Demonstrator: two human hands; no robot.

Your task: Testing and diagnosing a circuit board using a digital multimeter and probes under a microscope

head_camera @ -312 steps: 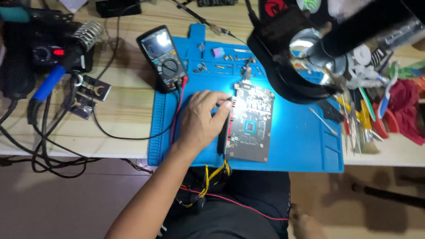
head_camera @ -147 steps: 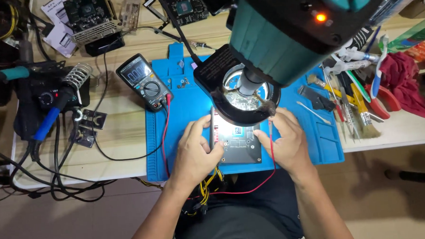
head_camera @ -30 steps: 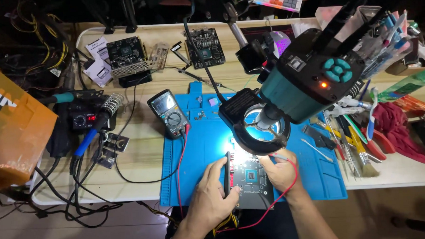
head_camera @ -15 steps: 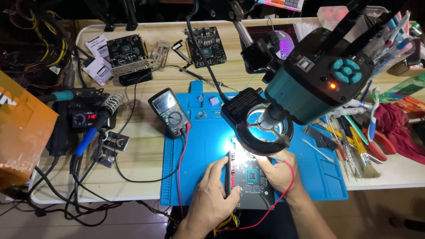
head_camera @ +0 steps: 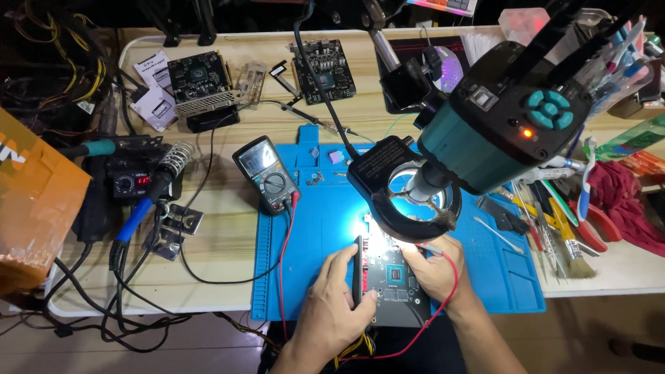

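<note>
Left hand (head_camera: pixel 330 310) is closed round a black probe (head_camera: pixel 358 270), tip held down at the circuit board's (head_camera: pixel 396 285) left edge. Right hand (head_camera: pixel 435 268) is pinched on a red probe, mostly hidden under the ring light (head_camera: pixel 411 198), w/ its red lead (head_camera: pixel 428 329) looping near the body. Board lies at near edge of the blue mat (head_camera: pixel 319 232), centre of desk (head_camera: pixel 223 251), directly under the microscope head (head_camera: pixel 509 127). Multimeter (head_camera: pixel 266 175) is propped far-left on the mat, leads run to both hands. Soldering station (head_camera: pixel 134 184) sits well left, tools (head_camera: pixel 558 222) at right. For a clean reading, probably: tips kept steady on one pad each, palms braced on mat, neighbouring pads not bridged, leads kept slack, meter screen kept in sight.
</note>
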